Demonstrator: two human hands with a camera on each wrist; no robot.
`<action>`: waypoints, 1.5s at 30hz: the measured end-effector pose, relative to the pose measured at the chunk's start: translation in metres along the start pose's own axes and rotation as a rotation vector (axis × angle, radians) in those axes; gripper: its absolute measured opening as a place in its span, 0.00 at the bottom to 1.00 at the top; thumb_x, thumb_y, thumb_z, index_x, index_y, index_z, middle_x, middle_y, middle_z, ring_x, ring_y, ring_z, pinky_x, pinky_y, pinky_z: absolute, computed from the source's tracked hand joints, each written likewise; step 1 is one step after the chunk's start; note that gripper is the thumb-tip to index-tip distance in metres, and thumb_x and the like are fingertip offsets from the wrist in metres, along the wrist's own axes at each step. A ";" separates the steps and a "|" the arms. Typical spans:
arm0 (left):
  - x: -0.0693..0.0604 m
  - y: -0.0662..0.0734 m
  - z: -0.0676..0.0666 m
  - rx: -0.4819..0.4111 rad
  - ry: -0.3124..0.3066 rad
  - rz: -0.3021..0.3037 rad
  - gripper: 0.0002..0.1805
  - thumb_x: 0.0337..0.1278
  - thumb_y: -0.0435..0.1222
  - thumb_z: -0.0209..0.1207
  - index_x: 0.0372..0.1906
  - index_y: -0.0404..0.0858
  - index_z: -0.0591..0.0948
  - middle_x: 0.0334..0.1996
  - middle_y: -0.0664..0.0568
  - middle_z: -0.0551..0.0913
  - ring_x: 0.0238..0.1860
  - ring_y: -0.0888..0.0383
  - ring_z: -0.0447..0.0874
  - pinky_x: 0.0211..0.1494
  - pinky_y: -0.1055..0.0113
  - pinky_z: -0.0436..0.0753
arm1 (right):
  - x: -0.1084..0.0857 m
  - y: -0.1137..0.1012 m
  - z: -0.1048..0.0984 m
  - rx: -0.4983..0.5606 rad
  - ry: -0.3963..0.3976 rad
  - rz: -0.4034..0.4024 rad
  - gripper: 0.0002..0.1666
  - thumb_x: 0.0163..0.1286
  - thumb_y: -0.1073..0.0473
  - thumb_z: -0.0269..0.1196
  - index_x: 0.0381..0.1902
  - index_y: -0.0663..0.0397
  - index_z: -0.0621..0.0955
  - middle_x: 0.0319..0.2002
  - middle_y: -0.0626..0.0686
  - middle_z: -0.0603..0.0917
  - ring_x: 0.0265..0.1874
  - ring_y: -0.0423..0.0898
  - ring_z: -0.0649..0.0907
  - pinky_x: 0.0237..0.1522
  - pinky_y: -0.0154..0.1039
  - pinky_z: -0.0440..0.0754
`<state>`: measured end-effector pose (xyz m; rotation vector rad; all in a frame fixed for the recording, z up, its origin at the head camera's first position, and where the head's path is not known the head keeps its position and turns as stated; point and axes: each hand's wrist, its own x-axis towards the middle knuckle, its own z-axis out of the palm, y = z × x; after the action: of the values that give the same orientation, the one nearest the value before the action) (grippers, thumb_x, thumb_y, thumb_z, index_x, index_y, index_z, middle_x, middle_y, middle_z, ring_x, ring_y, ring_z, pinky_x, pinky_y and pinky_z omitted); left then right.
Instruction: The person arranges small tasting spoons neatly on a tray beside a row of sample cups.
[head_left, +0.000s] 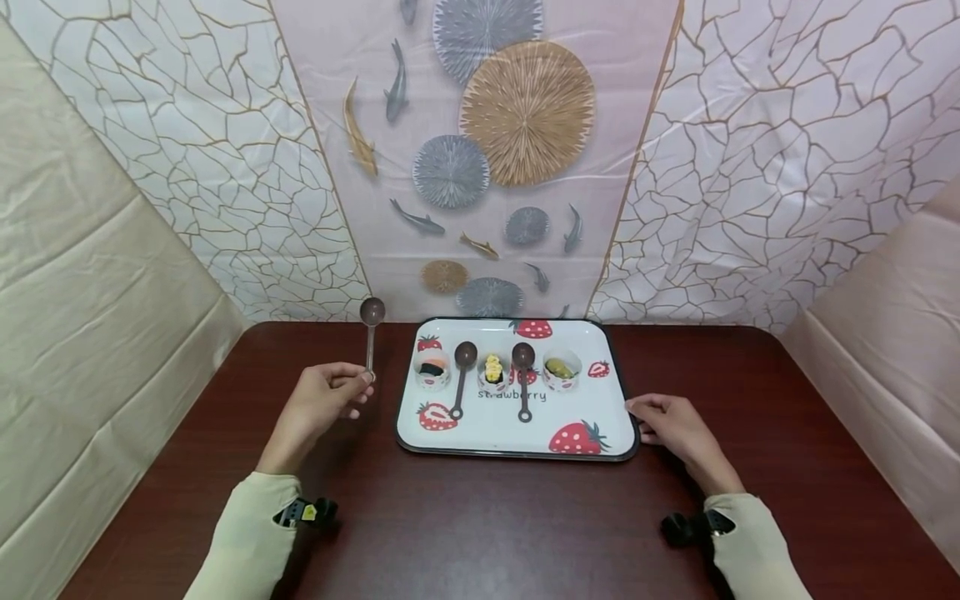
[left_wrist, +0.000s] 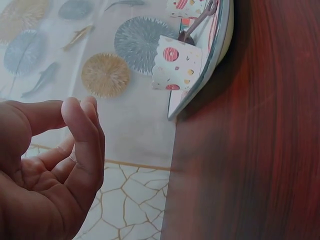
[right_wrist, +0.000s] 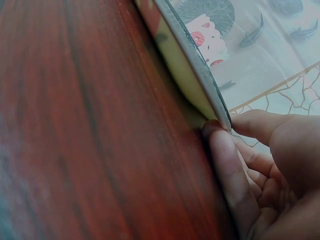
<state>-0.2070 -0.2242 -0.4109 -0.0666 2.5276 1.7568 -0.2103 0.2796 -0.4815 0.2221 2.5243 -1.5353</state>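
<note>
My left hand [head_left: 322,404] pinches the handle end of a brown measuring spoon [head_left: 372,313], raised bowl up left of the tray. In the left wrist view the fingers [left_wrist: 82,122] hide that spoon. My right hand [head_left: 681,429] pinches the right rim of a white strawberry-print tray [head_left: 495,437], thumb and fingers on its edge in the right wrist view. On the tray stand three patterned paper cups: one with an orange-and-black piece [head_left: 432,367], one with a yellow-topped piece [head_left: 492,368], one with green food [head_left: 559,368]. Two brown measuring spoons [head_left: 465,357] [head_left: 523,358] lie between them.
The tray sits near the back of a dark red wooden table [head_left: 480,517]. Behind it hangs a patterned curtain [head_left: 525,250], close to the tray's far rim. Beige fabric walls [head_left: 97,333] flank the table on both sides.
</note>
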 end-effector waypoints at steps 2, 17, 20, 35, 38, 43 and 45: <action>0.000 0.001 0.003 -0.006 -0.006 0.007 0.17 0.76 0.34 0.61 0.58 0.23 0.81 0.36 0.46 0.90 0.35 0.60 0.86 0.32 0.67 0.88 | 0.000 0.000 0.001 0.004 0.003 0.004 0.25 0.82 0.53 0.60 0.61 0.71 0.81 0.45 0.53 0.86 0.32 0.37 0.83 0.35 0.33 0.87; 0.004 0.011 0.029 -0.052 -0.007 0.008 0.15 0.77 0.34 0.61 0.56 0.25 0.83 0.34 0.47 0.89 0.32 0.62 0.84 0.30 0.69 0.86 | 0.000 0.000 -0.002 0.012 -0.008 -0.003 0.25 0.82 0.54 0.59 0.61 0.72 0.81 0.43 0.51 0.85 0.32 0.36 0.82 0.34 0.32 0.87; 0.006 0.010 0.034 -0.061 -0.004 0.000 0.15 0.77 0.35 0.61 0.55 0.25 0.84 0.33 0.47 0.88 0.32 0.60 0.85 0.31 0.70 0.86 | 0.001 0.000 -0.002 0.019 -0.009 -0.013 0.25 0.82 0.54 0.59 0.61 0.73 0.81 0.41 0.50 0.84 0.31 0.36 0.82 0.33 0.32 0.87; 0.007 0.009 0.049 -0.096 -0.010 -0.007 0.14 0.74 0.35 0.64 0.52 0.27 0.86 0.33 0.45 0.88 0.34 0.56 0.87 0.31 0.70 0.85 | -0.001 0.001 -0.002 0.004 -0.009 -0.005 0.25 0.82 0.53 0.60 0.61 0.72 0.81 0.42 0.51 0.85 0.32 0.37 0.83 0.34 0.33 0.87; 0.008 0.009 0.051 -0.112 -0.023 0.002 0.14 0.74 0.35 0.64 0.52 0.26 0.86 0.32 0.47 0.87 0.33 0.57 0.85 0.32 0.70 0.85 | -0.001 0.002 -0.002 0.002 -0.002 -0.002 0.25 0.81 0.53 0.60 0.61 0.72 0.81 0.43 0.52 0.85 0.32 0.37 0.83 0.34 0.32 0.87; 0.009 0.011 0.055 -0.117 -0.041 0.018 0.13 0.72 0.34 0.66 0.51 0.27 0.86 0.33 0.50 0.87 0.35 0.56 0.84 0.35 0.69 0.86 | 0.000 0.001 -0.001 0.003 0.000 -0.005 0.25 0.81 0.53 0.61 0.60 0.72 0.81 0.40 0.51 0.84 0.31 0.37 0.82 0.34 0.32 0.87; 0.009 0.012 0.058 -0.110 -0.042 0.027 0.12 0.72 0.34 0.66 0.50 0.27 0.87 0.34 0.50 0.88 0.37 0.55 0.84 0.35 0.68 0.86 | 0.000 0.000 -0.001 0.005 0.001 -0.003 0.25 0.81 0.53 0.61 0.60 0.71 0.81 0.40 0.50 0.84 0.30 0.37 0.82 0.34 0.32 0.87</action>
<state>-0.2156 -0.1657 -0.4203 -0.0010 2.4125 1.8851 -0.2107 0.2805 -0.4817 0.2200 2.5228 -1.5437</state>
